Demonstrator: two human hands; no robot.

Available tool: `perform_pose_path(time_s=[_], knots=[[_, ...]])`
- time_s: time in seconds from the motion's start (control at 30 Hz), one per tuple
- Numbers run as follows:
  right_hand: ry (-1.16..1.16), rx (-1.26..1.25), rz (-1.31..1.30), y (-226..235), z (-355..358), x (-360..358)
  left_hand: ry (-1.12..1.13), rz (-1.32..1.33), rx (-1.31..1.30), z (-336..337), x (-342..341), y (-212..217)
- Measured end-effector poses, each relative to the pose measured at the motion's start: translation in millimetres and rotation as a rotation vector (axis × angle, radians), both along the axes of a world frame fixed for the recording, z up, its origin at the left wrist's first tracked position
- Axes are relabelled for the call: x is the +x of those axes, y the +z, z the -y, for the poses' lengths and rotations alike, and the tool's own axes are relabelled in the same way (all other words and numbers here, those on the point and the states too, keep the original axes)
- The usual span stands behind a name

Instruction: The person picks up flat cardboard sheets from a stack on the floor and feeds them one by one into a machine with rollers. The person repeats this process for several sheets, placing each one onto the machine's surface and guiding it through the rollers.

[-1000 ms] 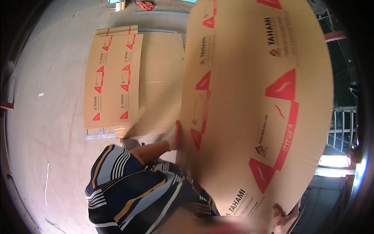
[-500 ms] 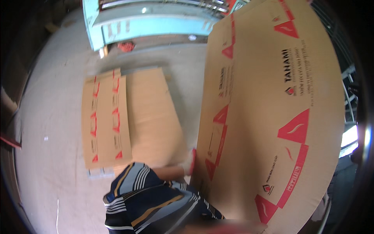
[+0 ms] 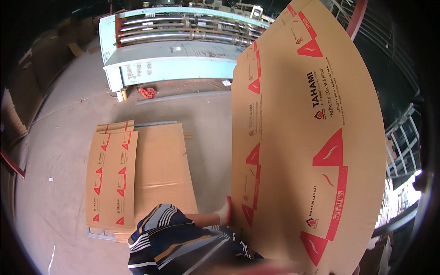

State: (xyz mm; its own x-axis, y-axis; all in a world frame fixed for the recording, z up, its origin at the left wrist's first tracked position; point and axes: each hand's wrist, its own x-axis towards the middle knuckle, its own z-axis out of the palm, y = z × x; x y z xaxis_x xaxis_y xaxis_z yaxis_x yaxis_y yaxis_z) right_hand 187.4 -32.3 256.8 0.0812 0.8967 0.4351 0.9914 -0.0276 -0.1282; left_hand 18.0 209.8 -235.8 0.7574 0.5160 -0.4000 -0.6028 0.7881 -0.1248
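A large brown cardboard sheet (image 3: 286,151), printed with red shapes and dark lettering, stands upright and fills the right half of the view. My left hand (image 3: 224,212), in a white and red glove, is closed at the sheet's lower left edge. Its fingers are partly hidden by the cardboard. The left arm comes out of a dark, striped, patterned sleeve (image 3: 183,243). My right hand does not show clearly. A blurred reddish shape (image 3: 275,266) lies along the bottom edge, and I cannot tell what it is.
On the floor at left lie printed cardboard strips (image 3: 110,178) beside a plain cardboard stack (image 3: 160,169). A light-blue machine (image 3: 178,72) with metal rollers stands at the back, a red cloth (image 3: 147,92) at its foot. Metal railings (image 3: 403,142) rise at far right.
My view has tilted up, so the machine's rollers now show and the floor stacks sit lower in the picture. The cardboard sheet appears slightly further left, with my left hand still at its edge.
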Motion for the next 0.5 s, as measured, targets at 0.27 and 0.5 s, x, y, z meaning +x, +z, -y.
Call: perform_pose_path(time_s=[0.27, 0.5], knots=[[0.164, -0.179, -0.239, 10, -256, 121, 0.234, -0.041, 0.131, -205, 50, -4], [0.312, -0.241, -0.226, -22, -494, 211, 0.451, 0.261, 0.209, -388, 95, -11]])
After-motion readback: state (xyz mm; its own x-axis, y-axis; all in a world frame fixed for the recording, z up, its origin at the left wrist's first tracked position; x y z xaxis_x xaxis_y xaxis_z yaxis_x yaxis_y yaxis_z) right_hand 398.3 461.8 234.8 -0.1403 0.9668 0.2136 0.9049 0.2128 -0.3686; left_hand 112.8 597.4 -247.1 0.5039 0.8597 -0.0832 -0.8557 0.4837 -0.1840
